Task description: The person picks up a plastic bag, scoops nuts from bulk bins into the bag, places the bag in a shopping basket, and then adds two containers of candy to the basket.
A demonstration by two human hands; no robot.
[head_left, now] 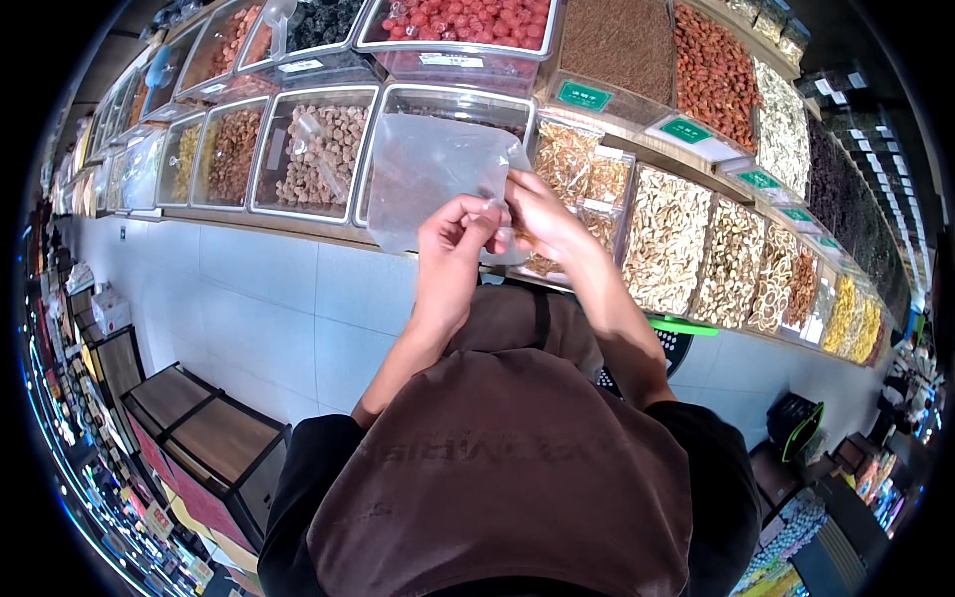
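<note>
In the head view, a translucent plastic bag [428, 164] is held nearer than the red dried-fruit bin [507, 70], its edge pinched by the left hand [460, 239] and right hand [545, 221], and is best handled with light, even tension.

Dial centre: the hands. Left-hand grip [461, 234] and right-hand grip [542, 214] pinch a translucent plastic bag [423, 164] at its 3 o'clock edge. The bag overlaps a rimmed bin [448, 89]. Red fruit [477, 24]: 12 o'clock. Round tan pieces [301, 177]: 10 o'clock. Pale slices [665, 249]: 3 o'clock. Brown apron [507, 488]: 6 o'clock.
</note>
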